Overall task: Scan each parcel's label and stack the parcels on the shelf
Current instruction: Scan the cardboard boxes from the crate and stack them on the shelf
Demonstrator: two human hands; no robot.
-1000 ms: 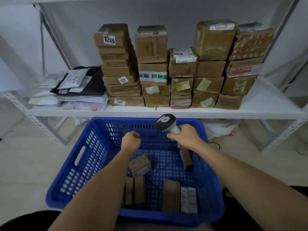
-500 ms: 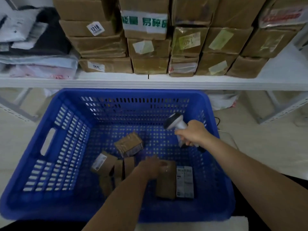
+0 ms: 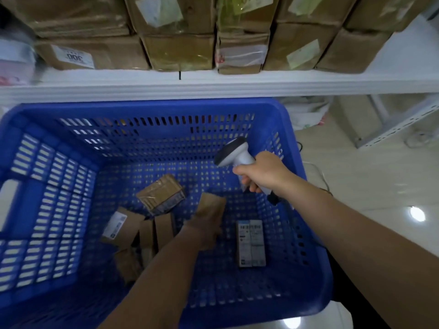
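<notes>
The shelf [image 3: 213,85] ran across twelve o'clock, its board already carrying a row of stacked boxes [image 3: 180,52], so whichever parcel came up next would have to go on top of that row or into a gap beside it. Below it sat the blue basket [image 3: 152,108], filling the middle of the view, with several small parcels loose on its floor: a taped one [image 3: 161,194] near the centre, a cluster of brown cartons [image 3: 133,229] at about eight o'clock, and a flat box with printed labels [image 3: 251,243] at about four o'clock.

The left hand [image 3: 204,231] was down in the basket, gripping a small brown parcel [image 3: 211,206] tipped up on edge just past the fingers; motion blur hid exactly how the fingers lay. The right hand [image 3: 261,173] was clamped round the handle of the scanner [image 3: 234,153] at about two o'clock, its head aimed down and leftward.

The step in hand looked to be lifting that parcel for scanning. Done well, the left hand would turn the parcel until its label faced the scanner head, keep fingers off the barcode, and hold it steady rather than swinging, since no label showed on the visible face. Bringing the parcel up toward the scanner would serve better than chasing it into the basket
</notes>
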